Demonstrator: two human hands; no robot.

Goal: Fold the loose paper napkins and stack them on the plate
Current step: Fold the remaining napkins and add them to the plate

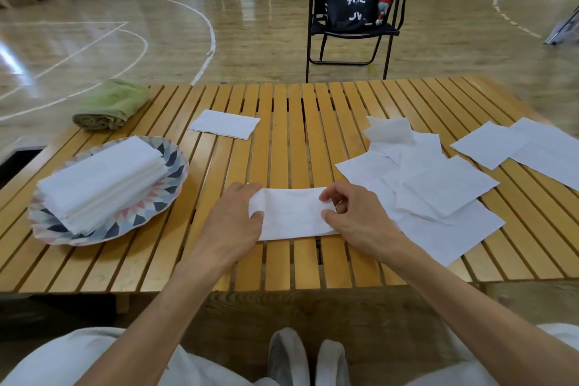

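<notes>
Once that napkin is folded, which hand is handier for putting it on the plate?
Probably the left hand: it already holds the folded napkin's left end, and the plate with its stack lies on that side.

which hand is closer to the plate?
Left. The left hand grips the near napkin's left end, just right of the plate. The right hand pinches its right end, farther away.

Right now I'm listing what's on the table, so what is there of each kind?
Patterned plate: 1
Stack of folded napkins on it: 1
Napkin held by both hands: 1
Rolled green towel: 1
Total: 4, besides loose napkins, overlapping, uncountable.
</notes>
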